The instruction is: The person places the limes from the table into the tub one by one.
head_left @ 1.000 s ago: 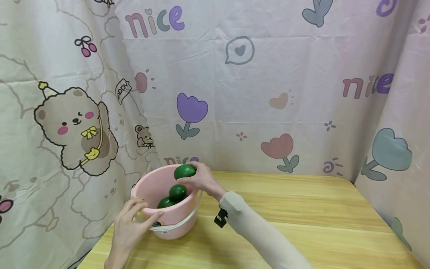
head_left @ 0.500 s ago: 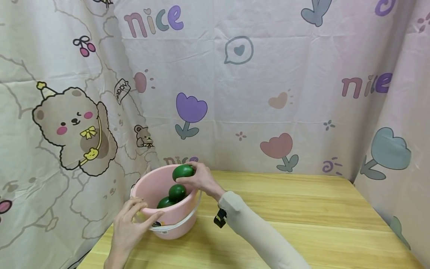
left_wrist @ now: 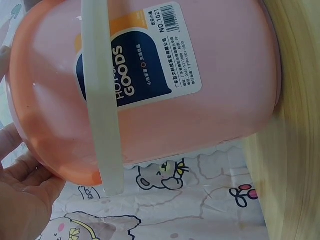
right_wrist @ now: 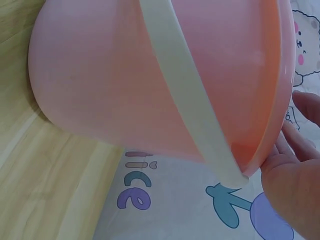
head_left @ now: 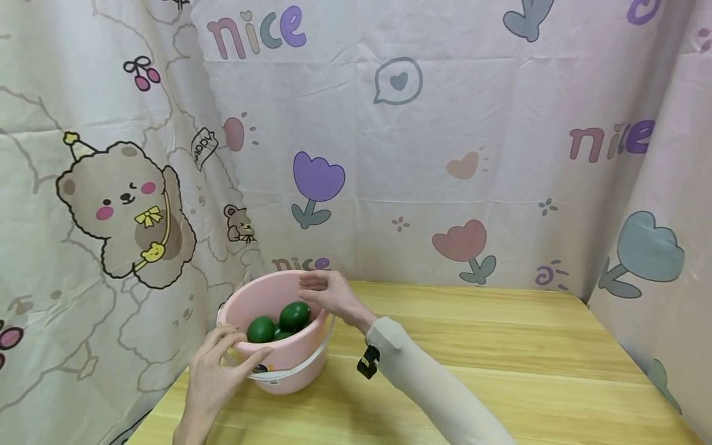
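Note:
A pink bucket (head_left: 267,293) with a white handle (head_left: 289,372) stands on the table in the head view. Smooth, dark green oval fruits that look like avocados (head_left: 295,316) lie inside it; one fruit (head_left: 260,329) is at the left, and others are partly hidden below. At the near left, my left hand (head_left: 214,364) grips the bucket's rim, thumb outside and fingers over the edge. My right hand (head_left: 334,296) is at the right rim, fingers extended over the opening and holding nothing. Neither wrist view shows the fruits; both show the bucket's side, with a label (left_wrist: 145,60) in the left one.
The wooden table (head_left: 473,346) stretches to the right of the bucket. A printed curtain (head_left: 389,154) hangs behind the table and along both sides, close behind the bucket at the left. A black device (head_left: 368,362) sits on my right wrist.
My right hand held a green fruit above the bucket; it has let go, and that fruit now lies inside at the left. My left hand has stayed on the rim.

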`<state>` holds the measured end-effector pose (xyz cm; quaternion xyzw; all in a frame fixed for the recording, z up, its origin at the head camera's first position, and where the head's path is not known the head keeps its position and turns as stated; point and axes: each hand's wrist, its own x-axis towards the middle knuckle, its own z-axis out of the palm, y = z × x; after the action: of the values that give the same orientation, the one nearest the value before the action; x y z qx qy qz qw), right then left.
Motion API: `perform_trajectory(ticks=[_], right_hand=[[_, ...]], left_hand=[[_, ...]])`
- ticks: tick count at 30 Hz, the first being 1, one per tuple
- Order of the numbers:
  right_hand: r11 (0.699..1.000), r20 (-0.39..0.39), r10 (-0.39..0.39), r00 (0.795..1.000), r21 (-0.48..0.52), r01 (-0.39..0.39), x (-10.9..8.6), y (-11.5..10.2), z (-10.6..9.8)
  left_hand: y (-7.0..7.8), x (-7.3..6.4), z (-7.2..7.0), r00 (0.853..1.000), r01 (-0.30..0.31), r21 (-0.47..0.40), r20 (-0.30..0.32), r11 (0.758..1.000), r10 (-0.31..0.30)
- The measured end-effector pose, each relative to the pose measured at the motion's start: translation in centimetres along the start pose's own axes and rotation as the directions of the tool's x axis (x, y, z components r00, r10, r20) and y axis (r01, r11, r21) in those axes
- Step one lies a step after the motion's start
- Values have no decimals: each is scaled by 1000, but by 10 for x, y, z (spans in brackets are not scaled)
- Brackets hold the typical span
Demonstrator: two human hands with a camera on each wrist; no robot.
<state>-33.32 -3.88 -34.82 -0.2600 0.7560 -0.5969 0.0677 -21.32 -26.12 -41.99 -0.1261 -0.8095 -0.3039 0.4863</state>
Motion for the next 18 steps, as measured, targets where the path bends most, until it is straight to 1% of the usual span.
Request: perform_trajectory(ticks=[3,8,15,18], right_hand=[[1000,-8,-18,1000,-9,18,-2,2,-3],[999,-31,-51,998,-14,51,-7,5,-11],[995,-88,-92,992,22,95,-17,17,-26],[995,-103,-96,990,22,98,-21,25,-36]], left_hand=[[0,1,2,1000,-5,-6,-2,1000,5],[0,1,4,1000,6,-12,2,1000,-6],[-2,-5,5,999,-21,-24,-28,999,20],[1,-5,7,999,13,-6,-33,1000,-13]])
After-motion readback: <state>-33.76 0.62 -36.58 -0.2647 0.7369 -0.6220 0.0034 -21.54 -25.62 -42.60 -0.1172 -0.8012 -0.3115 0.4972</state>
